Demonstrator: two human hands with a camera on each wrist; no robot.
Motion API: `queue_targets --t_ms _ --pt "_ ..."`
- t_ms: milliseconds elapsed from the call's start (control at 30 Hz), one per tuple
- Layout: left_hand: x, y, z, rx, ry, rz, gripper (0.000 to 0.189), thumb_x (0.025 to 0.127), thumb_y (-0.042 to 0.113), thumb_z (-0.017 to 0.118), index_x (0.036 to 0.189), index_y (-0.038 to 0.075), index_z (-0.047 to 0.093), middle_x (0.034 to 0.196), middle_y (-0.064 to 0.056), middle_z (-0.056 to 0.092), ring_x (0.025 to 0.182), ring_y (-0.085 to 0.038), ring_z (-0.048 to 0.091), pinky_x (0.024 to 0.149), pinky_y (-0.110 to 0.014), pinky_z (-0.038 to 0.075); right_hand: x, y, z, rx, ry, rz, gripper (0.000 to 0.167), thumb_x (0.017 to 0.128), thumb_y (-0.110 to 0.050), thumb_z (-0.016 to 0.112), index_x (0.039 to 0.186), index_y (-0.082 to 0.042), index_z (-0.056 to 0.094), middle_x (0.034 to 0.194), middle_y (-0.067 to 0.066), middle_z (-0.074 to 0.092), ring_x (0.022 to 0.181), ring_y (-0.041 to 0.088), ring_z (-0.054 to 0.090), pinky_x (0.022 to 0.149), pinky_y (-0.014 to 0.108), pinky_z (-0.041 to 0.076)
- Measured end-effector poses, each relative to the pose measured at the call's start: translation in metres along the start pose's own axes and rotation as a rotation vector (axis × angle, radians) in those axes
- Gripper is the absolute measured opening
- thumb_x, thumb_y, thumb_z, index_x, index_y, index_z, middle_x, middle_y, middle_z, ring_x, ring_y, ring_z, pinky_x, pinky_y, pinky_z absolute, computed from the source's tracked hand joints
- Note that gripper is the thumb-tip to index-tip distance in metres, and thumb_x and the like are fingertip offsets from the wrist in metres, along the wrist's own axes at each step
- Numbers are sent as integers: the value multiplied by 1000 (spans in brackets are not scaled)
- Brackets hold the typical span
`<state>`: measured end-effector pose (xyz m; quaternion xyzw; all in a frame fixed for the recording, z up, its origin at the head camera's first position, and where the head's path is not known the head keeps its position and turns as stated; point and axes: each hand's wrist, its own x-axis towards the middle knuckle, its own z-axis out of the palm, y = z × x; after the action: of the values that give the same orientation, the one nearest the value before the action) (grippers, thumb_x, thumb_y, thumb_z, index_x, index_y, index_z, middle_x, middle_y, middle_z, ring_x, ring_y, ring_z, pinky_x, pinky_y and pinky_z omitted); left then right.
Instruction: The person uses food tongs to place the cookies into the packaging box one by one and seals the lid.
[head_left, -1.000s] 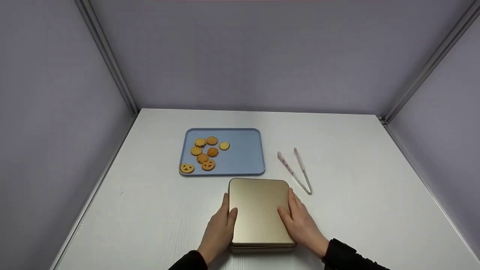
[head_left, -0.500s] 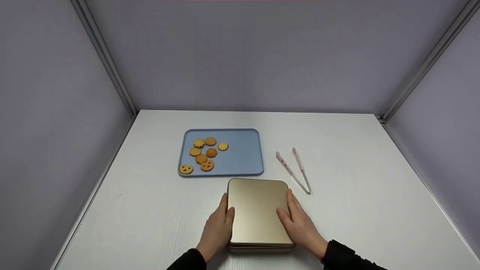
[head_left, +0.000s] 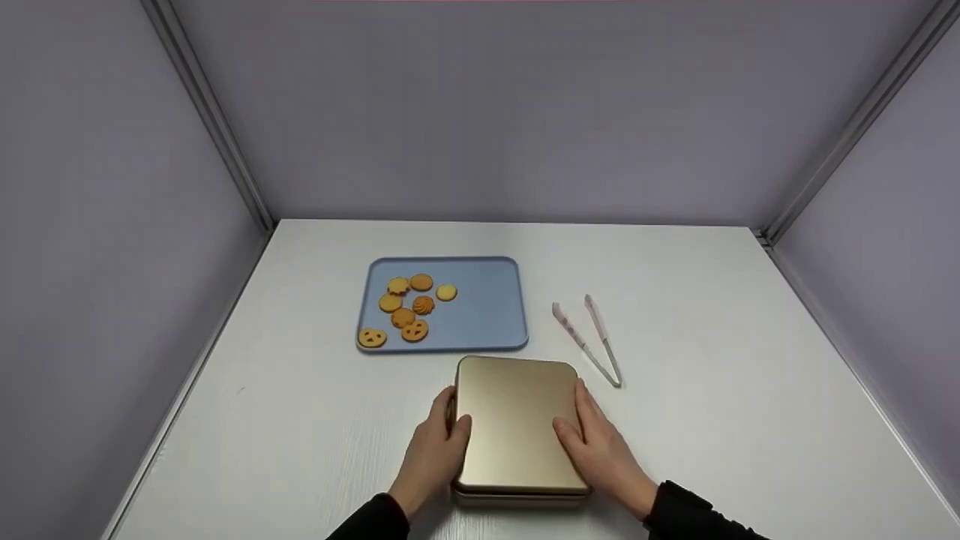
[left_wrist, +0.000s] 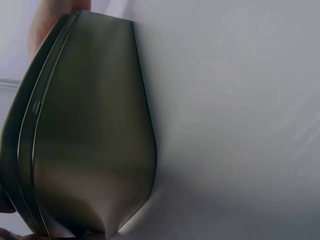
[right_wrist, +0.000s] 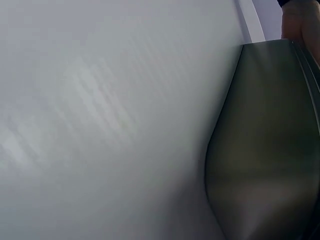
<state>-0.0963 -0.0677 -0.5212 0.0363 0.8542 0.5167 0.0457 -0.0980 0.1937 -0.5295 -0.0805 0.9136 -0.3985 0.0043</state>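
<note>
In the head view, a gold rectangular tin (head_left: pixel 517 427) with its lid on sits at the front middle of the white table. My left hand (head_left: pixel 433 454) grips its left side, the thumb on the lid's left edge. On the opposite side my right hand (head_left: pixel 604 454) grips it with the thumb lying over the lid. The remaining fingers are partly hidden behind the tin's sides. Both wrist views look at the tin's front wall; in the left wrist view the seam under the lid (left_wrist: pixel 12 145) runs along its length.
Behind the tin lies a blue tray (head_left: pixel 487 307) with several cookies (head_left: pixel 415 331) on its left half. Tongs (head_left: pixel 600 360) with spread arms lie to the right of the tray. Grey panels (head_left: pixel 480 112) wall in the table (head_left: pixel 712 360) at the back and sides.
The left hand's fingers have shifted slightly outward along the tin's left side, and the lid looks slightly shifted on the base. The right hand, tray, cookies and tongs stay put.
</note>
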Motion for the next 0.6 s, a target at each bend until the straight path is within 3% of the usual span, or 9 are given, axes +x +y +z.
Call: queue_targets --t_ms 133,233,300,333,367,467,533,600 --pt "0 0 0 -48 -18 -12 60 105 23 53 155 -3 31 152 -31 45 139 -44 45 113 -59 35 -3 2 -2 42 -22 -4 81 106 -36 54 159 10 14 165 30 18 152 43 19 121 56 17" --pt "-1 0 0 -81 -35 -6 61 105 20 52 155 -5 28 156 -30 39 143 -43 40 116 -58 31 -5 5 -3 91 -49 -13 83 105 -35 55 160 9 10 166 29 13 154 42 14 124 30 11" --pt "-1 0 1 -90 -47 -10 61 106 19 50 156 -6 25 158 -31 35 145 -44 36 117 -58 29 -7 7 -3 125 -72 -30 84 105 -33 56 160 9 8 167 29 8 155 41 9 118 14 5" --pt "-1 0 1 -92 -53 -15 62 106 19 49 157 -6 23 159 -31 32 146 -45 34 117 -58 28 -8 8 -3 141 -89 -32 85 105 -33 56 161 7 6 168 28 4 155 40 5 117 14 3" --pt "-1 0 2 -88 -56 -21 62 107 19 47 157 -7 22 160 -32 31 146 -45 33 117 -59 27 -9 9 -2 155 -105 -36 86 105 -32 56 161 6 4 168 27 1 155 40 2 117 15 3" --pt "-1 0 5 -74 -66 -18 62 109 19 42 160 -7 16 163 -32 24 149 -46 27 118 -60 24 -14 13 -1 182 -159 -49 88 104 -32 58 163 -1 1 169 24 -9 154 39 -4 124 47 7" --pt "-1 -2 6 -69 -70 20 62 110 17 38 162 -5 11 166 -29 18 151 -44 22 120 -60 20 -16 15 -2 184 -184 -59 90 102 -32 61 165 -7 2 169 23 -13 154 40 -4 118 67 9" --pt "-2 -4 7 -54 -77 84 61 111 18 36 163 -1 10 168 -25 11 154 -42 16 121 -60 17 -17 17 -3 173 -186 -84 90 101 -32 63 166 -12 5 169 22 -15 153 42 -1 115 72 14"
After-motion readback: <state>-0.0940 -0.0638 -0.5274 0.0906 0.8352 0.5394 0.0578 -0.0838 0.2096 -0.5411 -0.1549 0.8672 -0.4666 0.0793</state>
